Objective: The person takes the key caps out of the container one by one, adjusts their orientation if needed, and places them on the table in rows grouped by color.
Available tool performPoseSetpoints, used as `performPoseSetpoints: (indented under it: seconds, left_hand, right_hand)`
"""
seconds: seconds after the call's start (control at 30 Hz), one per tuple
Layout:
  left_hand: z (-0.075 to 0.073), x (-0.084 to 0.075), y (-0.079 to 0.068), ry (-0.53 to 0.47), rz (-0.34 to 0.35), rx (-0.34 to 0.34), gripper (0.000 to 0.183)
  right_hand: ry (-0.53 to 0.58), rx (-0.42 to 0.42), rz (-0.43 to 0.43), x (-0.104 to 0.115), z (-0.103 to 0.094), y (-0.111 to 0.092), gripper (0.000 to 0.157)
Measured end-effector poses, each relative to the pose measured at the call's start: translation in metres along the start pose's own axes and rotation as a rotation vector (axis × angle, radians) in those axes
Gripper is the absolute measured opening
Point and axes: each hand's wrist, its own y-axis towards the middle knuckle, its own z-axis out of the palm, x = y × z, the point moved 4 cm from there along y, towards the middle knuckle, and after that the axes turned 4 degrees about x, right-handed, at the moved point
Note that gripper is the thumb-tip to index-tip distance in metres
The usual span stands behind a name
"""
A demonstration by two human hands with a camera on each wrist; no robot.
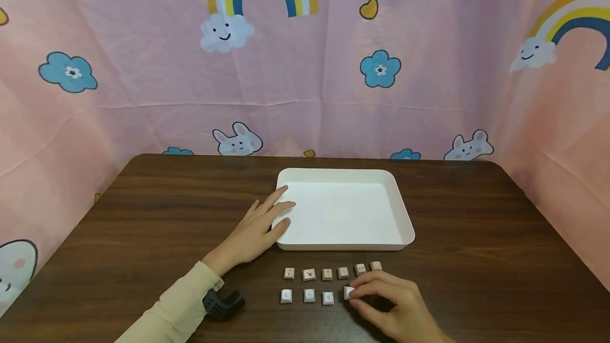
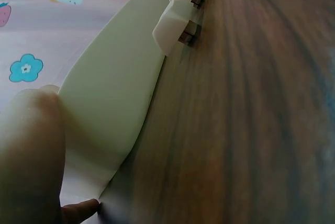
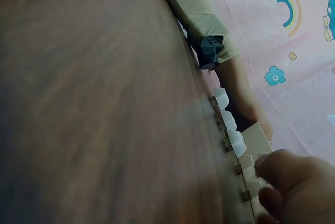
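My left hand (image 1: 252, 232) lies over the left rim of a white tray (image 1: 338, 246), fingers spread and fairly straight; in the left wrist view its thumb (image 2: 31, 150) is against the tray's wall (image 2: 115, 77). In front of the tray, keyboard keycaps stand in two rows: beige ones (image 1: 308, 274) behind, white ones (image 1: 309, 295) nearer. Small darker bases show beneath them in the wrist views. My right hand (image 1: 395, 300) pinches the rightmost white keycap (image 1: 348, 292) between thumb and fingertips, at table level. Its fingers partly cover that keycap.
The dark wooden table (image 1: 190, 195) extends around the tray on both sides. A black wrist device (image 1: 223, 305) sits on the left sleeve, left of the keycap rows. A pink patterned curtain (image 1: 305, 78) hangs behind the table and along its sides.
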Motion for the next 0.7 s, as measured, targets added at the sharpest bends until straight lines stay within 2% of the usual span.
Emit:
performPoseSetpoints:
  seconds: [0.3,0.6,0.7]
  left_hand:
    - [0.0005,0.0014,0.0001,0.001,0.000,-0.005,0.045]
    - [-0.0002,0.0005,0.0011,-0.006,0.001,0.001,0.045]
    - [-0.0002,0.0005,0.0016,-0.004,0.004,-0.001,0.045]
  right_hand:
    - [-0.052,0.060,0.019,-0.0044,0.0034,-0.0035,0.008]
    - [-0.053,0.096,0.095,-0.0057,0.0037,-0.0048,0.016]
    - [-0.052,0.095,0.093,-0.0054,0.0038,-0.0042,0.017]
